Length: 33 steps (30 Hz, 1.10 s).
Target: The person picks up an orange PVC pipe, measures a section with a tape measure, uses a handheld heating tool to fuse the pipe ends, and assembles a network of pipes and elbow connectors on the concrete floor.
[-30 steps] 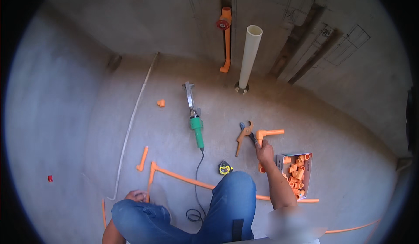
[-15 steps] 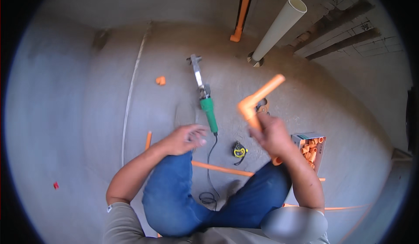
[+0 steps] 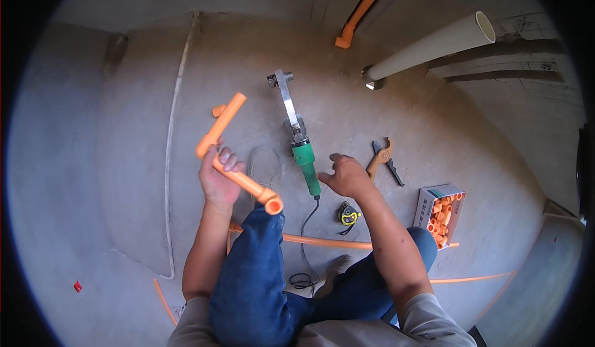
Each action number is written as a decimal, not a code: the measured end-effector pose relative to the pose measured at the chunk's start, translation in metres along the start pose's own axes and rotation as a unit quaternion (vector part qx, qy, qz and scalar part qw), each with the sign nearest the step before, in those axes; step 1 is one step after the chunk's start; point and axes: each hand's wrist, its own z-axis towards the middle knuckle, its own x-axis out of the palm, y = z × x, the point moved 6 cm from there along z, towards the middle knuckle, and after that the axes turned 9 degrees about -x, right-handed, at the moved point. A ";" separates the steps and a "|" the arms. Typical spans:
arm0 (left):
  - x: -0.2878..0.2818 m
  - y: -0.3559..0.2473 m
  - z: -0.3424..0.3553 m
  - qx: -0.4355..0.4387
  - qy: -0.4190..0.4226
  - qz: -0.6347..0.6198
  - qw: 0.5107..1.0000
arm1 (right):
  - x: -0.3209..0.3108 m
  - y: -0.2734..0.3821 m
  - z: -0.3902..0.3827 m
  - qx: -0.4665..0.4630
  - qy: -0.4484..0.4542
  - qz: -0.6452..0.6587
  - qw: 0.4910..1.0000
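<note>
My left hand (image 3: 222,176) is closed around an orange plastic pipe assembly (image 3: 238,176). The assembly bends at an elbow just above my fingers, and an open-ended fitting caps its lower end over my knee. To its right lies a pipe fusion welder (image 3: 307,164) with a green handle and a metal heating plate at the far end. Beside that handle my right hand (image 3: 348,176) hovers with its fingers apart, holding nothing; whether its thumb touches the handle I cannot tell. A small orange fitting (image 3: 218,110) lies on the floor, partly behind the raised pipe.
Right of my right hand lies an orange-handled pipe cutter (image 3: 385,158). A black-and-yellow tape measure (image 3: 348,214) sits near a long orange pipe (image 3: 328,242). A box of orange fittings (image 3: 423,210) stands by my right knee. A pale upright pipe (image 3: 434,46) rises at the far right.
The pipe assembly has passed from my right hand to my left and moved leftward. My right hand has let go and come toward the welder's handle. The view has shifted slightly.
</note>
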 end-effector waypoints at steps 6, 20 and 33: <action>-0.013 -0.007 -0.016 0.040 -0.036 -0.032 0.998 | 0.091 -0.043 0.033 0.056 -0.027 0.235 0.970; -0.031 -0.008 -0.035 0.041 -0.073 -0.015 0.996 | 0.151 -0.013 -0.003 0.144 -0.231 0.344 0.899; -0.018 0.004 -0.013 -0.004 -0.100 0.035 0.994 | 0.145 -0.019 -0.002 0.109 -0.057 0.348 0.930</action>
